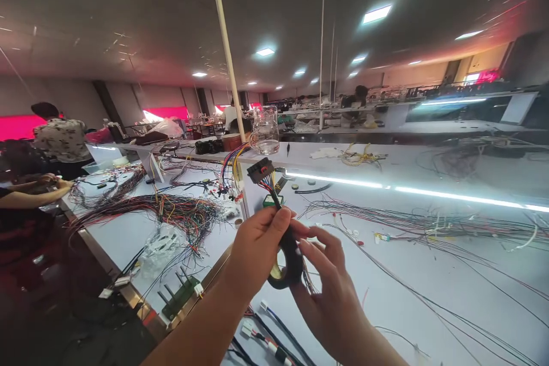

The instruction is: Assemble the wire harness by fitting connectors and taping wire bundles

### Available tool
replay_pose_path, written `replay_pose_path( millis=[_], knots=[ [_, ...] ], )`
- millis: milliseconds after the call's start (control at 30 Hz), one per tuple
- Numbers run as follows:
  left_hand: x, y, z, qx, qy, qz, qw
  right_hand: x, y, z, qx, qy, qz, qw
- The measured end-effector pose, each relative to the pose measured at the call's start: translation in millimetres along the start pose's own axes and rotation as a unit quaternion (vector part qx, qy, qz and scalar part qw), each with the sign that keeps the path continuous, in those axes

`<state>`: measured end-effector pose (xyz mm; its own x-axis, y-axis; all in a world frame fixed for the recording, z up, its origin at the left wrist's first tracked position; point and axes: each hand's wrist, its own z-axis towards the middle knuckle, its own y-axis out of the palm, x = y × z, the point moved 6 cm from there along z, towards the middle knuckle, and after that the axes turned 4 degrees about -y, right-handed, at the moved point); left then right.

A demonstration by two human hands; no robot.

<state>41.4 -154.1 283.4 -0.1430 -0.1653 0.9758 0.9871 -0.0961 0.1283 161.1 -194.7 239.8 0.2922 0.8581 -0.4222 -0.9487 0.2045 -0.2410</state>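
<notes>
A black multi-pin connector [261, 170] with a red part points up and left above my hands, its colored wires running into a black-wrapped cable [275, 200]. My left hand [257, 249] pinches that cable below the connector, thumb on top. A roll of black tape [294, 266] with a pale core hangs just under the cable, against the fingers of my right hand [328, 280]. The right fingers are bent around the roll and touch the cable close to my left fingertips. Lower wires partly show behind the roll.
Wire bundles lie on the left bench [115, 240] and across the right bench [429, 286]. A glass mug [266, 131] stands on the shelf [300, 151]. A green block with pegs [180, 297] sits at the bench edge. Connectorized cables [274, 334] lie below my hands. People work at left.
</notes>
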Motion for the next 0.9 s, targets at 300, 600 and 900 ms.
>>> replay_pose_path(
  millis=[300,600,900],
  knots=[
    [-11.6,-7.4,-2.8,0.015,0.010,-0.072,0.997,10.0,-2.3,12.0,0.111,0.184,0.135,0.967],
    [-4.6,0.8,-2.3,-0.073,0.074,-0.037,0.994,27.7,62.4,-42.1,-0.114,0.603,0.570,0.547],
    [1.0,-0.6,1.1,-0.017,0.068,0.091,0.993,26.4,17.4,-29.5,-0.079,0.381,0.390,0.834]
  ],
)
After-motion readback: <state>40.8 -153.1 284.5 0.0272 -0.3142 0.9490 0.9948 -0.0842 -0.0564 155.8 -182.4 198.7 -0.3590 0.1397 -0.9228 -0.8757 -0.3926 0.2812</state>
